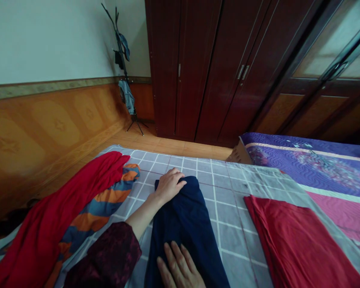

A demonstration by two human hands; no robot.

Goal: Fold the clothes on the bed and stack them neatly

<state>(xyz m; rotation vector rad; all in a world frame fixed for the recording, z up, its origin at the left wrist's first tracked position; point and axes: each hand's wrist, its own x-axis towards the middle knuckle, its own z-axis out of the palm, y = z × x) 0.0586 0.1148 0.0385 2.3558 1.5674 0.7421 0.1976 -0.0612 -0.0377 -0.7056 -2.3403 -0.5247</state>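
A dark blue folded garment (pixel 186 218), long and narrow like a pair of trousers, lies on the grey checked bedsheet (pixel 231 208). My left hand (pixel 169 186) rests on its far end near the left corner, fingers extended and thumb apart. Closer to me, my right hand (pixel 181 268) lies flat on the same cloth with its fingers stretched out; its lower part is cut off by the frame. Neither hand grips the fabric visibly. To the right lies a red folded cloth (pixel 303 240), apart from the blue one.
On the left lie a red cloth (pixel 66 200) and an orange-and-blue striped cloth (pixel 105 200). A purple patterned bedspread (pixel 312 160) covers a surface at the right. Beyond the bed stand a dark red wardrobe (pixel 198 72) and a coat rack (pixel 124 66) with items hanging.
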